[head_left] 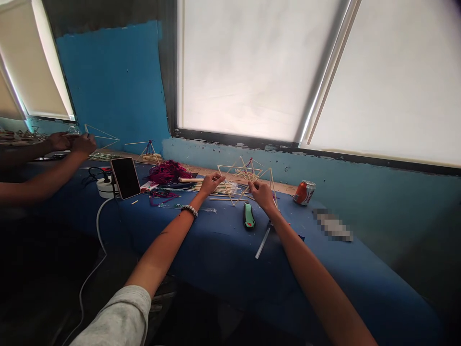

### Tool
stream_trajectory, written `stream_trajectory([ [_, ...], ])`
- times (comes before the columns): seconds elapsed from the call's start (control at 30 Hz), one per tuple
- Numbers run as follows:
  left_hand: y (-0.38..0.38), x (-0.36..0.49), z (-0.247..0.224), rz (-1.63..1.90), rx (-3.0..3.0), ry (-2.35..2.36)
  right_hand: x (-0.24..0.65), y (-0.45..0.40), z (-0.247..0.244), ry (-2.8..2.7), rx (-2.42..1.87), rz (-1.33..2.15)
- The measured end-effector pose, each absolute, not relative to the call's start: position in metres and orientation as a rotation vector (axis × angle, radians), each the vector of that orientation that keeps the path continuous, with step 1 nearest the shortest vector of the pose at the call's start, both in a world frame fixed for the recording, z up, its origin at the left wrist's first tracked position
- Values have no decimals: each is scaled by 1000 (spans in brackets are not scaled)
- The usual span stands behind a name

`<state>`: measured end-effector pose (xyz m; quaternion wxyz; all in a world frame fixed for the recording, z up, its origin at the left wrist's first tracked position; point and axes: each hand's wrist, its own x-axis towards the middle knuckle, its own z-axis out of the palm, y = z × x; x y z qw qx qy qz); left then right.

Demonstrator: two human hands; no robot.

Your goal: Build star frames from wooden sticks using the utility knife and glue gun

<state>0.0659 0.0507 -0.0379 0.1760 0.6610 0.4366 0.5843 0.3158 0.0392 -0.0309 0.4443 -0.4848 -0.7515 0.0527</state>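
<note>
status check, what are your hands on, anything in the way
Left grip and right grip both on stick frame. Green utility knife on table near right grip, not touching.

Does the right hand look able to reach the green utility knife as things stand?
Probably yes: the right hand is close above the green utility knife, nothing lies between, but it must first release the stick frame.

A geometric frame (247, 174) of thin wooden sticks, formed of joined triangles, is held up between the left hand (211, 184) and right hand (261, 196), near the far edge of the blue-covered table (216, 254).
</note>
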Motion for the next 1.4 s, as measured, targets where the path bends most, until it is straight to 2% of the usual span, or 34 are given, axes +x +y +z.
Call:
stream_trajectory([
  [0.4, 59, 67, -40, 1691, 1974, 1273, 317, 42, -32, -1823, -1194, 172],
  [0.87, 55, 70, -38, 1724, 1980, 1267, 323, 53, -31, -1630, -1010, 693],
  [1.1, 51, 71, -34, 1687, 1947, 1331, 324, 55, -33, -1576, -925, 718],
  [1.4, 51, 70, -34, 1671, 1787, 1191, 323, 49, -28, -1551, -878, 771],
])
